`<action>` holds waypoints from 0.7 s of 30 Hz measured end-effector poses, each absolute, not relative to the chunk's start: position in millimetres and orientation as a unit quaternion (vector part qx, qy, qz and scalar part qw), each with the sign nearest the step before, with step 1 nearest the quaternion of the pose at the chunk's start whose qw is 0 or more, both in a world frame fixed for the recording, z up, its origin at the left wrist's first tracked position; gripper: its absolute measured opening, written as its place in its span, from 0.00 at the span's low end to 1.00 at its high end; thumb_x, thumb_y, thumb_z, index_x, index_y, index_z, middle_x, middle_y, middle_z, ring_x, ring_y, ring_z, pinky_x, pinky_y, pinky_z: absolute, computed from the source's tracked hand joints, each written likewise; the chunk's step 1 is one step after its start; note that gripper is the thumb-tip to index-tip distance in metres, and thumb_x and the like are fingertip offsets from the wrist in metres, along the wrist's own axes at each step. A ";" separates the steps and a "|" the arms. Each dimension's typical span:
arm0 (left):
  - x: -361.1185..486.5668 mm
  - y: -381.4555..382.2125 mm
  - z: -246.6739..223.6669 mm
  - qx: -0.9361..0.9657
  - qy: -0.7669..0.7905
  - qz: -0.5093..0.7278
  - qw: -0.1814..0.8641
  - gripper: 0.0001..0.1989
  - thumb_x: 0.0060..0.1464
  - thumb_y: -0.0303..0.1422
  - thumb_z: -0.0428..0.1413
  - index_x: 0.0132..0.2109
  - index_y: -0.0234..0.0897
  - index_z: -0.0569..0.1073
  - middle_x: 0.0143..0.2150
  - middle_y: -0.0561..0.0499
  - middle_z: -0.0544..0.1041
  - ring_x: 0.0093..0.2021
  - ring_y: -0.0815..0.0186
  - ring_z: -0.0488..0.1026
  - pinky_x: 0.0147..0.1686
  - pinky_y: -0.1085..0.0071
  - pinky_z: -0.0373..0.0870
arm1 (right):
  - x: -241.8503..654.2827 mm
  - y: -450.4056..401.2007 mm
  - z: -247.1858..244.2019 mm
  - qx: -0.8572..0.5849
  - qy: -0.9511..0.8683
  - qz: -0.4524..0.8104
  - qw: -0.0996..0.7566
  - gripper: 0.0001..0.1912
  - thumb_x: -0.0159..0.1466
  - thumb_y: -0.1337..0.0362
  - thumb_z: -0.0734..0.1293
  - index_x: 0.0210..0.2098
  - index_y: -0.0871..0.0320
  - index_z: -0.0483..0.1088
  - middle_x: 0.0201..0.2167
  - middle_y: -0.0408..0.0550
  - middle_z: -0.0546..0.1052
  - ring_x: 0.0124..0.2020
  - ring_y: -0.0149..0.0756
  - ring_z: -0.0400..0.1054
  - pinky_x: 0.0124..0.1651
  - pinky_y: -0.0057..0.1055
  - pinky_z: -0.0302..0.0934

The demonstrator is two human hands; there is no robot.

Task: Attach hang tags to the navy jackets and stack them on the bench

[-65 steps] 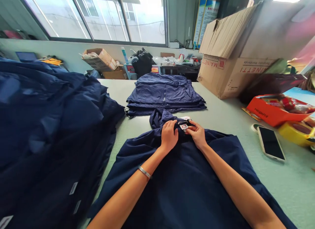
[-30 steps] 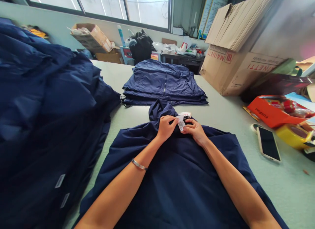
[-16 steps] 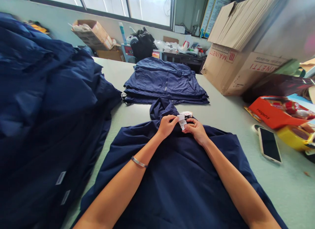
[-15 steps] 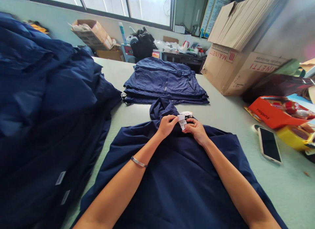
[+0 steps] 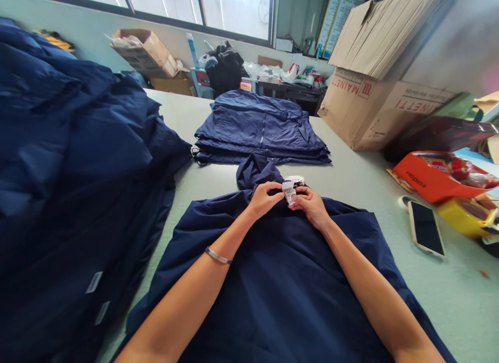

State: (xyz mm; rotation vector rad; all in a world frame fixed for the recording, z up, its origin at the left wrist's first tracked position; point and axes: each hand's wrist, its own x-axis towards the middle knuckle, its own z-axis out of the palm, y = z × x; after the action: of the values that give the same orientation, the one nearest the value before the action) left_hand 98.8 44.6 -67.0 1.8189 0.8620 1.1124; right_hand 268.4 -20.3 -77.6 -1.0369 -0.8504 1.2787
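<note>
A navy jacket (image 5: 280, 280) lies spread on the pale green table (image 5: 460, 295), its hood (image 5: 257, 171) at the far end. At its neck, a small white label (image 5: 289, 192) is pinched between my left hand (image 5: 265, 199) and my right hand (image 5: 310, 204). My left fingertips grip the label's left edge; the right ones hold its lower right part. Another white tag (image 5: 296, 180) shows just behind the fingers.
Folded navy jackets (image 5: 261, 126) are stacked beyond the hood. A large navy garment pile (image 5: 70, 196) fills the left. On the right are a cardboard box (image 5: 362, 103), an orange box (image 5: 421, 178), yellow tape (image 5: 465, 217) and a phone (image 5: 427, 229).
Both hands stay at the neck with the label between them. The left fingertips and the label have shifted very slightly.
</note>
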 end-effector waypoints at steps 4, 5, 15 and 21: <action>99.0 44.6 -67.7 0.729 0.344 0.441 0.394 0.09 0.45 0.30 0.61 0.37 0.36 0.81 0.40 0.47 0.83 0.42 0.59 0.78 0.49 0.64 0.71 | 269.2 -19.3 -79.9 -0.445 -0.369 0.552 0.601 0.31 0.41 0.55 0.82 0.38 0.57 0.67 0.23 0.45 0.81 0.22 0.37 0.77 0.27 0.29 0.74; 99.2 44.5 -67.8 0.731 0.343 0.442 0.391 0.09 0.45 0.30 0.61 0.37 0.36 0.81 0.40 0.47 0.83 0.42 0.59 0.78 0.49 0.64 0.71 | 269.3 -19.2 -80.2 -0.444 -0.369 0.552 0.601 0.31 0.41 0.55 0.82 0.38 0.57 0.67 0.23 0.45 0.81 0.22 0.37 0.77 0.27 0.29 0.74; 99.8 43.8 -67.4 0.745 0.341 0.442 0.365 0.08 0.45 0.30 0.62 0.37 0.37 0.81 0.39 0.49 0.83 0.41 0.61 0.78 0.48 0.66 0.73 | 268.5 -19.3 -80.0 -0.448 -0.367 0.547 0.604 0.33 0.40 0.54 0.83 0.38 0.58 0.67 0.24 0.46 0.81 0.22 0.37 0.77 0.27 0.28 0.73; 100.0 43.0 -65.4 0.748 0.355 0.432 0.358 0.08 0.46 0.31 0.62 0.37 0.36 0.82 0.39 0.48 0.83 0.41 0.60 0.78 0.48 0.65 0.72 | 268.5 -19.6 -79.3 -0.448 -0.370 0.548 0.601 0.32 0.40 0.53 0.83 0.37 0.57 0.67 0.23 0.44 0.81 0.22 0.36 0.77 0.27 0.28 0.74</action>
State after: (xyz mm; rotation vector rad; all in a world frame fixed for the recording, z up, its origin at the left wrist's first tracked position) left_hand 100.0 43.0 -65.4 1.9288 0.9149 1.1155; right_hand 268.5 -19.6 -79.3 -1.0385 -0.8574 1.2707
